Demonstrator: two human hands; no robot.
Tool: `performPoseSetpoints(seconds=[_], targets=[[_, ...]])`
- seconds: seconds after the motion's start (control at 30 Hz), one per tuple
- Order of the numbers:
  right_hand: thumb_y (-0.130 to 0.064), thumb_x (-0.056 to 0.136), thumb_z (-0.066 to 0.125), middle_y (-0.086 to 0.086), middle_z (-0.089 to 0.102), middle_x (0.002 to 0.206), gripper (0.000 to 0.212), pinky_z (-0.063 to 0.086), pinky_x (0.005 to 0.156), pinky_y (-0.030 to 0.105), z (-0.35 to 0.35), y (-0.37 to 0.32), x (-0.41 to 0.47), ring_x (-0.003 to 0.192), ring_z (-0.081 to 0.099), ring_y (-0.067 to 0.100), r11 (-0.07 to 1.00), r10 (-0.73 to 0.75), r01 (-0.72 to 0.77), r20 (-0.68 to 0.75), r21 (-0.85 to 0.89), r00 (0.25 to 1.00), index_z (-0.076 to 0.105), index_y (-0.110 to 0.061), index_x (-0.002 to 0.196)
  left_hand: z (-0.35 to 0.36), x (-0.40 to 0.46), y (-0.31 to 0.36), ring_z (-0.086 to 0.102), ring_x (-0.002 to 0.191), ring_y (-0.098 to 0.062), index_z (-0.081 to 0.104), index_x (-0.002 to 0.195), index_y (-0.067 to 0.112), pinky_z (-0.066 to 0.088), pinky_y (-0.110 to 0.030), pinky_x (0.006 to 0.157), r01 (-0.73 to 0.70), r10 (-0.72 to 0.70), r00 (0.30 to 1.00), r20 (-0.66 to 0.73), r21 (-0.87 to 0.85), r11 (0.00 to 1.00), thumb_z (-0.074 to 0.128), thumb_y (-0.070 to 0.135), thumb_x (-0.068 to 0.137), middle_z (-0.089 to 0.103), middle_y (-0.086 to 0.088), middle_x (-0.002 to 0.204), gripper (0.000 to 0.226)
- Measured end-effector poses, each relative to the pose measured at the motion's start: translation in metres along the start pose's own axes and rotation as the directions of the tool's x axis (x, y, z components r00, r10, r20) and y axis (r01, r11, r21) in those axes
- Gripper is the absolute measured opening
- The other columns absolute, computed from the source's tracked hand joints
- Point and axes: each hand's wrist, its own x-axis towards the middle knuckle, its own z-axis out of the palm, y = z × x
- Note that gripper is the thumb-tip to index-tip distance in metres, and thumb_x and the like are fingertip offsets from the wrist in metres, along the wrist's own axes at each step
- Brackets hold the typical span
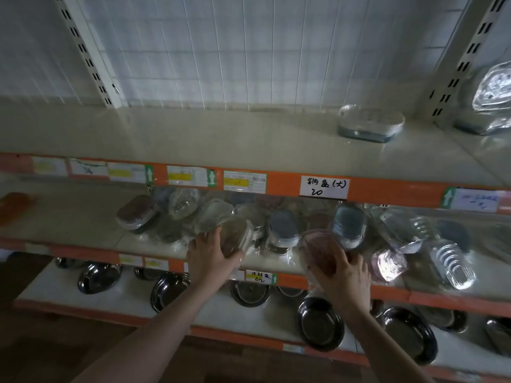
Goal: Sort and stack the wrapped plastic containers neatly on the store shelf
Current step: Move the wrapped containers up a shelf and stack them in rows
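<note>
Both hands were in on the middle shelf (69, 217). The left hand (210, 255) had its fingers curled round a wrapped brownish container (235, 236), tilted on edge at the front of the jumbled pile. The right hand (345, 275) gripped a wrapped pink container (320, 247), fingers spread over its near side, right at the shelf's front edge. Up on the top shelf (193, 134) one wrapped blue-based container (370, 123) lay alone. Below, dark metal dishes (320, 323) sat in a row.
</note>
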Motion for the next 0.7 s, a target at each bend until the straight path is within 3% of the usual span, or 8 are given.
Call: performPoseSetpoints(seconds=[0.3, 0.5, 0.6, 0.7], targets=[[-0.058, 0.072, 0.065, 0.021, 0.053, 0.114, 0.070, 0.037, 0.094, 0.046, 0.046, -0.002, 0.033, 0.106, 0.048, 0.038, 0.999, 0.040, -0.042, -0.088, -0.014, 0.995, 0.054, -0.016, 0.127, 0.036, 0.045, 0.011, 0.036, 0.126, -0.026, 0.030, 0.144, 0.024, 0.032, -0.037, 0.101, -0.040, 0.040, 0.999, 0.016, -0.002, 0.999, 0.057, 0.057, 0.081, 0.040, -0.006, 0.140, 0.076], [-0.075, 0.068, 0.034, 0.019, 0.054, 0.115, 0.084, 0.040, 0.092, 0.045, 0.074, 0.002, 0.076, 0.106, 0.050, 0.037, 0.999, -0.020, 0.013, -0.142, -0.046, 0.990, 0.056, -0.015, 0.123, 0.080, 0.081, 0.028, 0.035, 0.126, -0.027, 0.030, 0.144, 0.025, 0.030, -0.036, 0.102, -0.049, 0.049, 0.999, 0.020, 0.043, 0.998, 0.057, 0.058, 0.081, 0.040, -0.009, 0.140, 0.076], [-0.064, 0.076, 0.054, 0.019, 0.053, 0.118, 0.065, 0.038, 0.095, 0.044, 0.089, 0.006, 0.098, 0.110, 0.048, 0.035, 0.997, -0.030, 0.021, -0.119, -0.075, 0.992, 0.056, -0.017, 0.120, 0.105, 0.098, 0.028, 0.035, 0.127, -0.030, 0.029, 0.144, 0.024, 0.031, -0.039, 0.103, -0.046, 0.043, 0.998, 0.037, 0.067, 0.997, 0.056, 0.058, 0.082, 0.038, -0.012, 0.141, 0.076], [-0.061, 0.077, 0.060, 0.018, 0.054, 0.116, 0.060, 0.041, 0.093, 0.043, 0.107, 0.012, 0.116, 0.109, 0.050, 0.035, 0.994, -0.067, 0.052, -0.165, -0.096, 0.984, 0.057, -0.018, 0.119, 0.123, 0.111, 0.029, 0.031, 0.132, -0.033, 0.023, 0.147, 0.023, 0.031, -0.041, 0.106, -0.059, 0.055, 0.998, 0.035, 0.116, 0.991, 0.054, 0.056, 0.085, 0.028, -0.014, 0.148, 0.077]])
